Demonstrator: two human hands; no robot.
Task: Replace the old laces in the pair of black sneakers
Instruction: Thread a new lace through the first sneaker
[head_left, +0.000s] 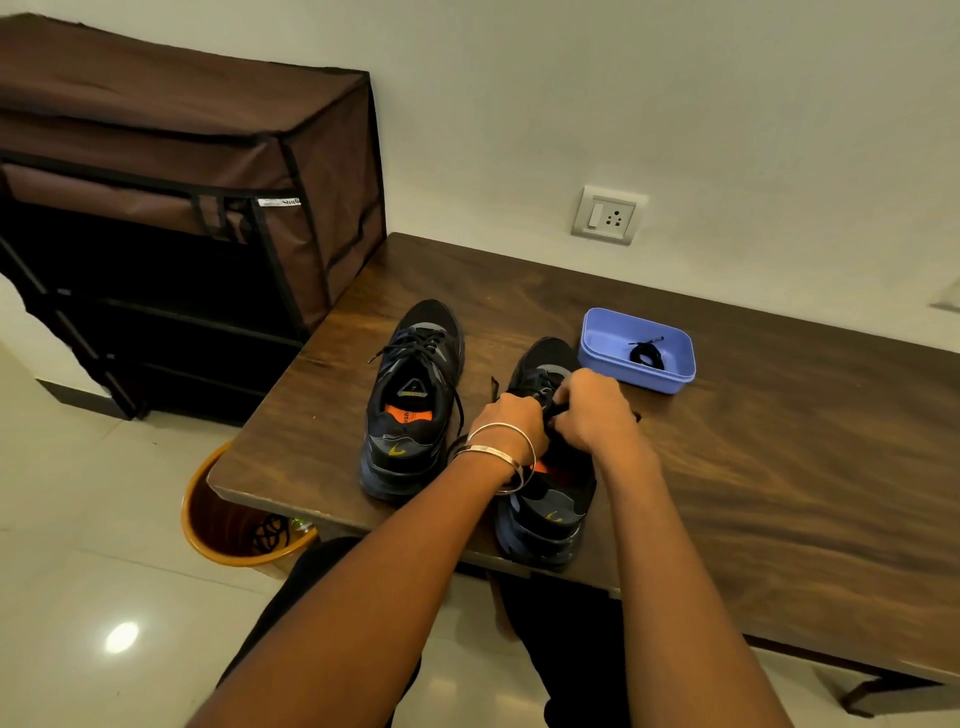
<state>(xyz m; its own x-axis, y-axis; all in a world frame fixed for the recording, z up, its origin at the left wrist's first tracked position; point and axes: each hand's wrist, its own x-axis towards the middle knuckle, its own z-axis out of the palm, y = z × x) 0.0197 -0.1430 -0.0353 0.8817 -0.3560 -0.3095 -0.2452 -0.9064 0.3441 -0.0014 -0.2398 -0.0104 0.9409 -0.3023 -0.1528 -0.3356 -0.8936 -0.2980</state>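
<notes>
Wooden table (727, 467) — hands (both curled) (563, 415) pinching lace (551, 406)

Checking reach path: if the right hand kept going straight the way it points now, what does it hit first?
The right hand points forward and left over the right sneaker, fingers on its laces. Straight on, it likely meets the left hand first, then that sneaker's toe; depth is unclear.

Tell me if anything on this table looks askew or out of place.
The right sneaker has its heel past the table edge, while the left sneaker sits fully on it. A loose lace end trails from the left sneaker. Nothing looks spilled or damaged.
</notes>
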